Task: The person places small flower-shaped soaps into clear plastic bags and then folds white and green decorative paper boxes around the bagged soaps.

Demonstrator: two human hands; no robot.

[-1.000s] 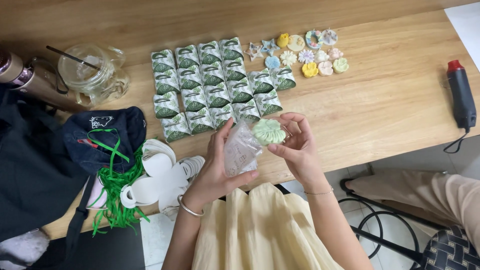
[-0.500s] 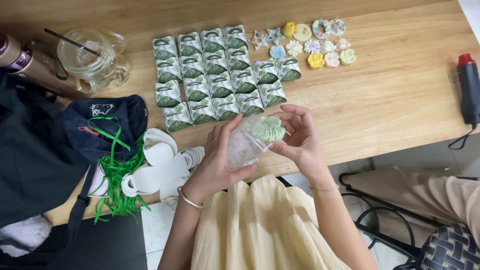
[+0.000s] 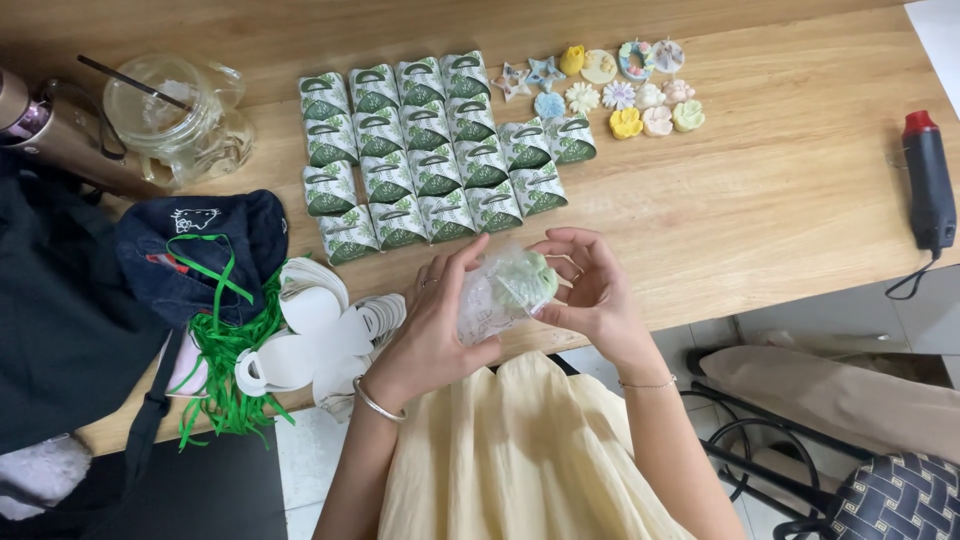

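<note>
This looks like a small home craft or gift-packing spot: a wooden surface (image 3: 760,210) carries rows of folded green-and-white gift boxes (image 3: 440,150) and a cluster of pastel flower-shaped moulded pieces (image 3: 625,90). A heat gun (image 3: 928,180) lies at the right edge, with green paper shred (image 3: 225,350) and flat white box blanks (image 3: 320,335) at the left. A glass jar (image 3: 175,115) stands nearby
</note>
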